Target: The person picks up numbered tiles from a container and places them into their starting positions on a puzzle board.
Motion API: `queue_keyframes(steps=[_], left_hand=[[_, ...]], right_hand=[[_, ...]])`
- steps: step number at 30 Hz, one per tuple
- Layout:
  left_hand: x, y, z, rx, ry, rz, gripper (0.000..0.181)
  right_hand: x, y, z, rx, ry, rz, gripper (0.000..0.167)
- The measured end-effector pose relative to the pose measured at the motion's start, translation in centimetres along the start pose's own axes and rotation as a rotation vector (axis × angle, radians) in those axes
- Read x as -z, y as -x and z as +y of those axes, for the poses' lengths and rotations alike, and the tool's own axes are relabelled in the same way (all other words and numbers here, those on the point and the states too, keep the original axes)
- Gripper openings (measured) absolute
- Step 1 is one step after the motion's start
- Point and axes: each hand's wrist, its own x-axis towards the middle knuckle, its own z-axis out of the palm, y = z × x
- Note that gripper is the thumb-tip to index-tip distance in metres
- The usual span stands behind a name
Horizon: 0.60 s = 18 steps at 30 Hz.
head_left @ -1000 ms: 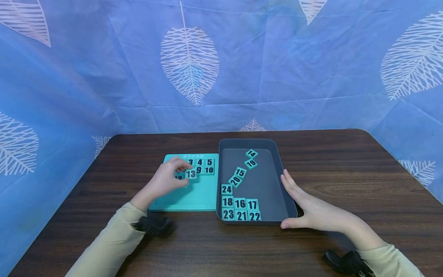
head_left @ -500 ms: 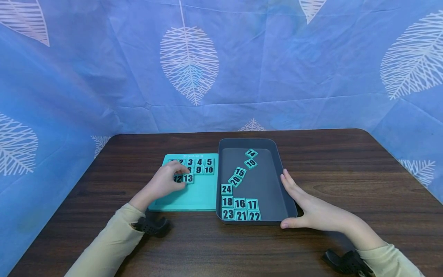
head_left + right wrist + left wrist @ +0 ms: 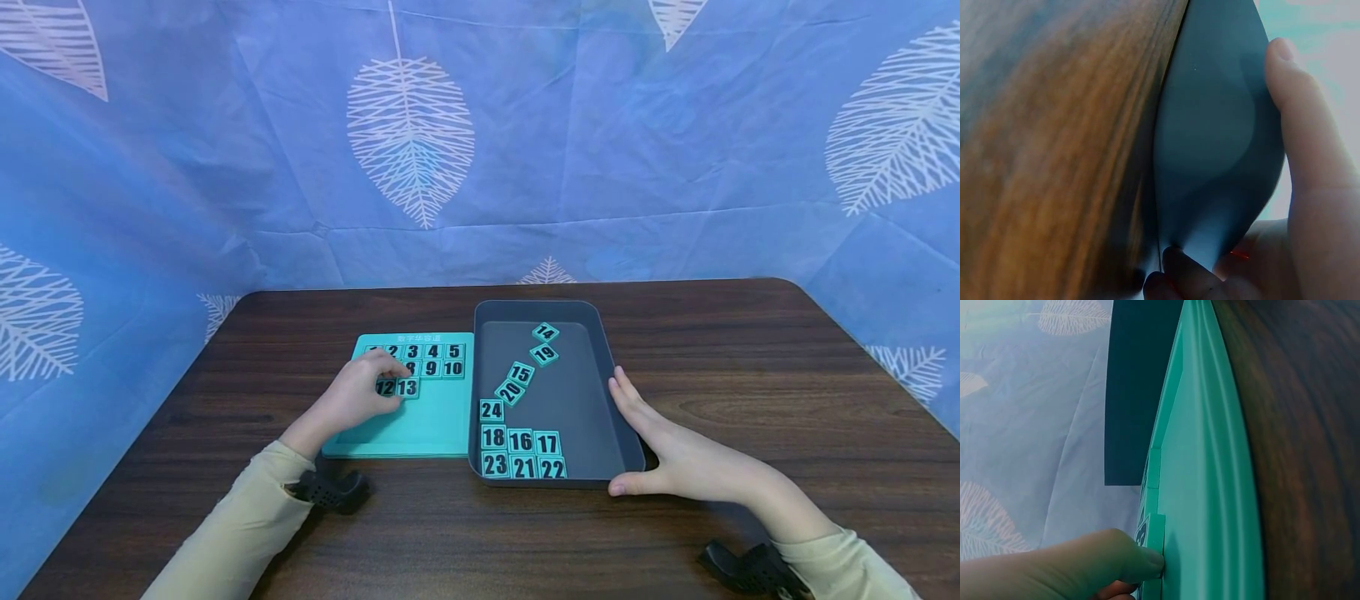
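Note:
On the teal board (image 3: pixel 442 421) my left hand (image 3: pixel 358 390) pinches the 13 tile (image 3: pixel 408 387) between thumb and fingers, right beside the 12 tile (image 3: pixel 386 387). Tiles 1 to 5 fill the row at the top, with 9 and 10 (image 3: pixel 452 368) below; my fingers cover part of that second row. In the left wrist view the thumb (image 3: pixel 1141 561) presses a tile's side at the board. My right hand (image 3: pixel 686 454) rests against the right side of the dark tray (image 3: pixel 600 392), thumb at its near corner, fingers spread along the wall.
Inside the tray lie loose tiles, among them 14 (image 3: pixel 545 332), 15 (image 3: pixel 521 374) and 24 (image 3: pixel 491 410), with rows of 18, 16, 17 and 23, 21, 22 at the near left. The tray stands against the board's right edge on a dark wooden table (image 3: pixel 450 533).
My left hand has moved slightly left and lowered the 13 tile into place beside the 12 tile. The right hand and the tray have stayed still.

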Motion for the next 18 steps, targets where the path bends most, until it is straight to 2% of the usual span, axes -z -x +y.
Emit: queue_keyframes(steps=[8,18], left_hand=[[0.22,0.03,0.29,-0.007,-0.031,0.000,0.028],[0.23,0.05,0.43,0.013,-0.039,-0.005,0.029]], right_hand=[[0.04,-0.01,0.09,0.004,0.004,0.000,0.109],[0.00,0.03,0.03,-0.001,0.006,0.002,0.108]])
